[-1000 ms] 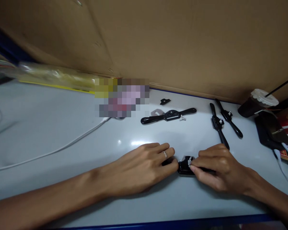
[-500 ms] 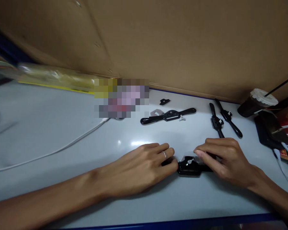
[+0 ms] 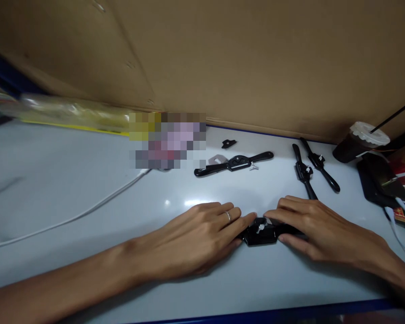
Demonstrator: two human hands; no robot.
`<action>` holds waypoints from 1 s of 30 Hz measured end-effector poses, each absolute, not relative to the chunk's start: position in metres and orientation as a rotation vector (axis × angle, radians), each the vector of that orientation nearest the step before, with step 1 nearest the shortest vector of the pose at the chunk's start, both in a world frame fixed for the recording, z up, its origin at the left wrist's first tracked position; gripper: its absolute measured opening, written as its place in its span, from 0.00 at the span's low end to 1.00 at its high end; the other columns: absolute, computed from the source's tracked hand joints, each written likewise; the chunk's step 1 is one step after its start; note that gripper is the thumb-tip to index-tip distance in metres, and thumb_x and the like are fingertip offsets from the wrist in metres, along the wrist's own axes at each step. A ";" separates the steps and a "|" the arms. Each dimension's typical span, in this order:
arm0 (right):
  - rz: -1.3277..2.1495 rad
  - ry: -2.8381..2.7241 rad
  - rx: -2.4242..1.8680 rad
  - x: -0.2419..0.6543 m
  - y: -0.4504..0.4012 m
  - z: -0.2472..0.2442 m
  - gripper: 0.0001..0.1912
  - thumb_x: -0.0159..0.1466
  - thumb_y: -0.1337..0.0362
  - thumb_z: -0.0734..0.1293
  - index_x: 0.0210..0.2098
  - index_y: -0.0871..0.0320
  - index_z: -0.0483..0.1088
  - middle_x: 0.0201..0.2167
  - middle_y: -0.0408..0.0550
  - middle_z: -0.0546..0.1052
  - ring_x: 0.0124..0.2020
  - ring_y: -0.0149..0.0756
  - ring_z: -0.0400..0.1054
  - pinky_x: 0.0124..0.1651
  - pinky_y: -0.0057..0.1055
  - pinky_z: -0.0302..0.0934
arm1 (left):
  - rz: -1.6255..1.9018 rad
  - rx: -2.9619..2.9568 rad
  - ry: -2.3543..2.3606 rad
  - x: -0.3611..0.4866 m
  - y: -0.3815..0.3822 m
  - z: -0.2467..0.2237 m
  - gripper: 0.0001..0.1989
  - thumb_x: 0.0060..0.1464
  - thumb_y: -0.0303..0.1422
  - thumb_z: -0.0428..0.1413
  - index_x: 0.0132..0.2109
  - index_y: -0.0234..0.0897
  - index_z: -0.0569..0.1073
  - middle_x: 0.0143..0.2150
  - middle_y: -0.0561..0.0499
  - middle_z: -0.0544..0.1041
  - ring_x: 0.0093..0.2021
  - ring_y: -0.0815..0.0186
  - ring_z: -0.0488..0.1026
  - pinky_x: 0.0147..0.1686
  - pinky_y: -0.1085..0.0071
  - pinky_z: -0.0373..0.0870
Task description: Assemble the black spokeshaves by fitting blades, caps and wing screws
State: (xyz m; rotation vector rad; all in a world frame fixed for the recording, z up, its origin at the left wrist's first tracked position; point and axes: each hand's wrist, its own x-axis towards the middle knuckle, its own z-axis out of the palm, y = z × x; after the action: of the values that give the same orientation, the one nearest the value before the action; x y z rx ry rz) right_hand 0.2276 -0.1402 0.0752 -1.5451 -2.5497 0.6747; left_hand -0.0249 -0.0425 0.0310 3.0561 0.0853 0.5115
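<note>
A black two-handled tool [image 3: 261,236] with a silver wing screw at its centre lies on the white table between my hands. My left hand [image 3: 205,236], with a ring on one finger, is closed round its left handle, the index fingertip at the central body. Around its right side my right hand [image 3: 310,227] is closed, fingers behind and thumb in front. Farther back lie a similar tool [image 3: 239,163], a loose blade [image 3: 216,159], a loose wing screw [image 3: 254,166] and a small black plate [image 3: 229,143].
Two more black tools [image 3: 304,172] [image 3: 320,164] lie at the back right. Beside them stands a lidded cup [image 3: 360,141] with a straw. A white cable [image 3: 101,204] runs left from a blurred object [image 3: 170,144]. Cardboard [image 3: 239,63] rises behind the table.
My right thumb has moved down to the tool's front side, with the fingers behind it. My left index finger now reaches to the central body. The view has shifted slightly.
</note>
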 end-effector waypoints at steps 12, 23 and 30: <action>0.688 -2.562 -1.571 0.227 -0.142 0.077 0.11 0.71 0.69 0.64 0.51 0.56 0.72 0.39 0.47 0.71 0.38 0.38 0.67 0.42 0.35 0.61 | 0.489 3.045 0.071 -0.026 -0.041 0.031 0.14 0.72 0.28 0.42 0.57 0.30 0.67 0.35 0.50 0.74 0.29 0.64 0.69 0.29 0.66 0.65; 0.552 -2.601 -1.640 0.222 -0.147 0.079 0.05 0.69 0.71 0.63 0.44 0.58 0.67 0.37 0.46 0.72 0.35 0.37 0.66 0.39 0.35 0.59 | 0.505 3.034 0.091 -0.025 -0.042 0.030 0.11 0.69 0.28 0.46 0.54 0.31 0.68 0.35 0.50 0.74 0.30 0.63 0.70 0.29 0.66 0.66; 0.414 -2.694 -1.541 0.220 -0.148 0.078 0.07 0.67 0.75 0.62 0.38 0.57 0.66 0.35 0.45 0.72 0.34 0.36 0.64 0.37 0.34 0.56 | 0.500 3.048 0.032 -0.026 -0.041 0.029 0.10 0.69 0.25 0.46 0.51 0.32 0.69 0.34 0.51 0.72 0.30 0.63 0.67 0.28 0.66 0.64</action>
State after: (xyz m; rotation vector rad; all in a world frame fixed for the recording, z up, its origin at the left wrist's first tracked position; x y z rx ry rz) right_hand 0.2196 -0.1481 0.0779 -1.5411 -2.6940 0.4138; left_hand -0.0261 -0.0409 0.0290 3.0480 0.0320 0.4997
